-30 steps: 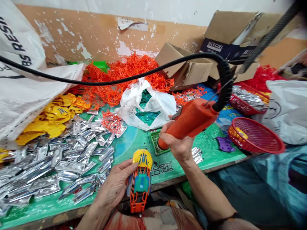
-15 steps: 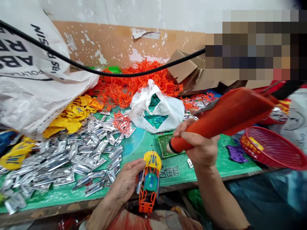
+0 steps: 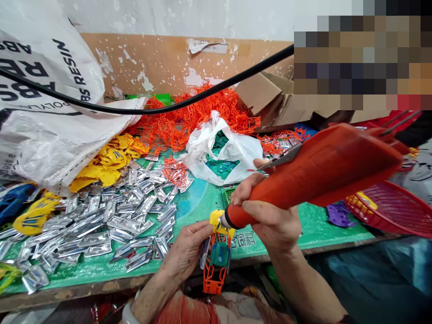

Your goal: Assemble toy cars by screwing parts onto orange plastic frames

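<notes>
Through the head view, I am seeing my left hand (image 3: 187, 248) grasping the toy car (image 3: 220, 254) just to its right, while my right hand (image 3: 279, 221) is clenching the orange power tool (image 3: 317, 166), its nose (image 3: 231, 218) overlapping the yellow front (image 3: 215, 217).

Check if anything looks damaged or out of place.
The wall looks damaged, flaked in pale patches, with a torn paper strip on it. Oddly, one purple piece lies alone by the red basket.

drvr tip (image 3: 225, 219) now prob. on toy (image 3: 219, 255)
</notes>
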Demonstrator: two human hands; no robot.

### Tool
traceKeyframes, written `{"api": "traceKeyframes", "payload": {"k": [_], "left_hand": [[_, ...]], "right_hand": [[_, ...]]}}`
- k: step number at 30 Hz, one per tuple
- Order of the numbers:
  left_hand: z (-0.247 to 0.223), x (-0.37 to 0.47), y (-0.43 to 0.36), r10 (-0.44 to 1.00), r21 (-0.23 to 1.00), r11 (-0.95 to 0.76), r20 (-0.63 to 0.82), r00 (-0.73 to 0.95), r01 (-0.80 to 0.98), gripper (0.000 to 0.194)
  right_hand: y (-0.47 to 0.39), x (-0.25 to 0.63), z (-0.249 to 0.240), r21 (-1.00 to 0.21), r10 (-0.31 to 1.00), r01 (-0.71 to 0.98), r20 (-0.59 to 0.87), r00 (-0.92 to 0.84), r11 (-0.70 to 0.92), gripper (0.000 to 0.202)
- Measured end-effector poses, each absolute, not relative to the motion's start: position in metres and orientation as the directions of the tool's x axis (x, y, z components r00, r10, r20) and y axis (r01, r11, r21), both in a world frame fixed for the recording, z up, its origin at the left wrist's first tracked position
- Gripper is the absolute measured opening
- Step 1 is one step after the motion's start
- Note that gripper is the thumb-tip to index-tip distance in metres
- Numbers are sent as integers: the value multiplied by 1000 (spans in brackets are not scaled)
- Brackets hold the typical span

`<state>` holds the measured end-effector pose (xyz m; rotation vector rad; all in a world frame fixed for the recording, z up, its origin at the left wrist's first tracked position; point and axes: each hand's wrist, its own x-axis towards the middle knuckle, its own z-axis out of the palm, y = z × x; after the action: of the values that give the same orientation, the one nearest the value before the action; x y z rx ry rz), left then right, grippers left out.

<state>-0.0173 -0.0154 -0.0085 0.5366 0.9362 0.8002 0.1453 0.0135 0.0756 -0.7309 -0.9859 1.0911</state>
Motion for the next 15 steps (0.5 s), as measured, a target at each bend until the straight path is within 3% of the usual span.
{"api": "traceKeyframes", "payload": {"k": [6,15], "left_hand": [[-11,-17,-17,799,707,599,-496,342,-376,30],[-8,-14,-20,806,714,590,-492,330,-377,28]], "right_hand": [[14,144,73,-877,950,-366,295,105,313,13],[11,141,67,-894,952,-330,296,78,304,11]]}}
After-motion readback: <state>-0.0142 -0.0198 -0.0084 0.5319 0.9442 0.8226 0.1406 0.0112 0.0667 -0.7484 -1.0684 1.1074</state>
